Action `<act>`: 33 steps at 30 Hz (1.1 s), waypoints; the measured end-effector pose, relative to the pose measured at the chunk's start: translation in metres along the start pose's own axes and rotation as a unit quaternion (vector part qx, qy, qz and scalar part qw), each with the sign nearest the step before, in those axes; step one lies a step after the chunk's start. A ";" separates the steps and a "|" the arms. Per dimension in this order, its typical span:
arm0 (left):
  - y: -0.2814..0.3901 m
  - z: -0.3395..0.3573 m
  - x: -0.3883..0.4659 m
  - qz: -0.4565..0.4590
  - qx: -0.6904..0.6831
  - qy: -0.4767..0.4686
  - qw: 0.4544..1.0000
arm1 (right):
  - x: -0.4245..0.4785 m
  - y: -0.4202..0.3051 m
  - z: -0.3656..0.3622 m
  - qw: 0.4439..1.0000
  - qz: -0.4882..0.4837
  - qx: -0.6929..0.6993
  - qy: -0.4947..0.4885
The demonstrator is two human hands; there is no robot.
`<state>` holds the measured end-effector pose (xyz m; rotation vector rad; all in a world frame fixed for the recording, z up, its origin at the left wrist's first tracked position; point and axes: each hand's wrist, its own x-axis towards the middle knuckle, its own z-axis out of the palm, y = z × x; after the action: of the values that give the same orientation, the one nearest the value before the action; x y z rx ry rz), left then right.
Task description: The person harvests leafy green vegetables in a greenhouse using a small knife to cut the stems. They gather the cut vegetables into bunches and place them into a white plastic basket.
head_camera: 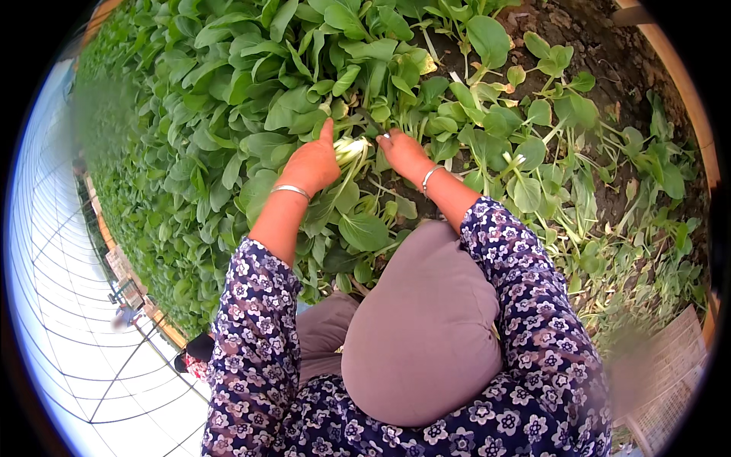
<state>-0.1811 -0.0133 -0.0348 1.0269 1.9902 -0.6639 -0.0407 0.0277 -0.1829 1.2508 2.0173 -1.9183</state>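
My left hand [313, 163] holds several cut leafy greens, whose pale stem ends [351, 149] stick out beside the palm. Its index finger points up toward the base of a standing plant. Just to the right, my right hand [404, 153] grips a small knife [371, 123]; the dark blade reaches up and left among the stems, and its handle is mostly hidden in the fingers. Both hands are low among the leafy green plants [217, 125], close together but apart.
Dense greens fill the left and top. Loose leaves and trimmings [571, 211] lie on brown soil [571, 34] at the right. My bent knee [422, 331] is below the hands. A plastic crate [668, 377] stands at lower right. Another person [194, 357] is partly visible at lower left.
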 end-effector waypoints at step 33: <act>-0.041 0.055 -0.019 0.026 -0.108 0.072 0.991 | 0.055 0.020 0.026 0.958 -0.068 -0.245 -0.130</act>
<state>-0.1863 -0.0837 -0.0462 1.0148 2.0980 -0.3448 -0.0768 0.0297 -0.2362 0.7174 2.2764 -1.3972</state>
